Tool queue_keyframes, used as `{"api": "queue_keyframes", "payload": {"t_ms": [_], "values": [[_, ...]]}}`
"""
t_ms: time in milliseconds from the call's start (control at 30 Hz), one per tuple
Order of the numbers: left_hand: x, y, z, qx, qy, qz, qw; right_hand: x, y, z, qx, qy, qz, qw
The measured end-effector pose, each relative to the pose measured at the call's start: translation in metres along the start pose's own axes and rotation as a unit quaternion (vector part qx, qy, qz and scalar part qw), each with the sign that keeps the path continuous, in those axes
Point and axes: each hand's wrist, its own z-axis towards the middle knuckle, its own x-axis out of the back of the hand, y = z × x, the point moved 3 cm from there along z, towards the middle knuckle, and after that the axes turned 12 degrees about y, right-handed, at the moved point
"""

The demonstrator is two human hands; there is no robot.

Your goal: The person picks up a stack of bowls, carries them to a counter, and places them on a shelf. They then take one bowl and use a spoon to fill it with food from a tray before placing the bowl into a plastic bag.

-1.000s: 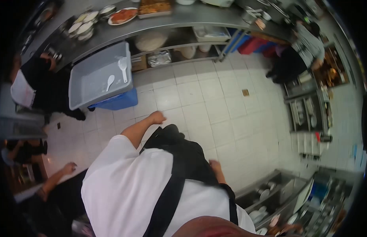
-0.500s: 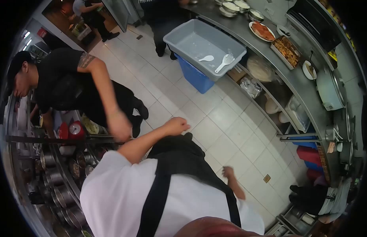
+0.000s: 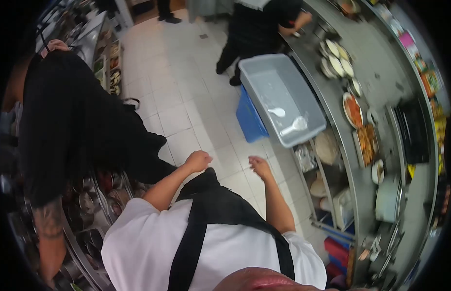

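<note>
My left hand (image 3: 199,161) is held in front of my apron, its fingers curled in a loose fist with nothing visible in it. To its right, my right hand (image 3: 259,166) is raised over the floor, empty, its fingers slightly bent and apart. Beyond both hands a grey tub (image 3: 298,72) rests on a blue bin (image 3: 249,116). Inside the tub lie a white spoon (image 3: 277,112) and a larger white scoop (image 3: 296,125). Neither hand touches the tub.
A person in black (image 3: 89,116) stands close on the left beside racks of metal pots (image 3: 89,203). Another person (image 3: 257,29) works at the steel counter (image 3: 327,92), which holds bowls, a plate (image 3: 352,110) and a food tray (image 3: 366,144). Shelves are below.
The view has moved nearer the tub and turned left. My right hand has risen to the level of my left. The person on the left is now closer, bent over, one arm reaching down.
</note>
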Motion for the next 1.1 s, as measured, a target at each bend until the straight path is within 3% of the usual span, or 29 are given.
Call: {"api": "queue_keyframes", "payload": {"t_ms": [67,167,300,400,533,600,733,800,900,1067,1100], "values": [[0.031,0.022,0.037,0.014,0.026,-0.015,0.999,-0.015,-0.034,-0.002,-0.056,-0.07,-0.024,0.996],[0.083,0.051,0.082,-0.043,0.156,0.022,0.987,-0.025,-0.058,0.019,-0.068,-0.084,-0.008,0.994],[0.171,0.071,0.139,-0.095,0.328,-0.075,0.937,-0.032,-0.094,0.076,-0.089,-0.092,-0.028,0.991],[0.257,0.08,0.174,-0.078,0.434,-0.106,0.891,-0.043,-0.111,0.15,-0.09,-0.133,-0.051,0.986],[0.356,0.09,0.204,-0.002,0.482,-0.149,0.863,-0.065,-0.184,0.258,-0.015,-0.165,-0.053,0.985],[0.395,0.089,0.209,0.023,0.539,-0.175,0.824,-0.088,-0.231,0.314,0.05,-0.195,-0.093,0.975],[0.462,0.056,0.216,0.033,0.637,-0.128,0.759,-0.173,-0.352,0.396,0.222,-0.258,-0.199,0.919],[0.485,0.02,0.214,0.043,0.677,-0.155,0.719,-0.218,-0.419,0.399,0.263,-0.301,-0.164,0.902],[0.517,-0.025,0.209,0.058,0.728,-0.21,0.65,-0.308,-0.466,0.418,0.351,-0.37,-0.107,0.854],[0.569,-0.088,0.196,0.084,0.814,-0.298,0.492,-0.451,-0.467,0.418,0.385,-0.506,-0.156,0.756],[0.58,-0.107,0.196,0.081,0.826,-0.309,0.465,-0.463,-0.471,0.412,0.262,-0.547,-0.231,0.761]]}}
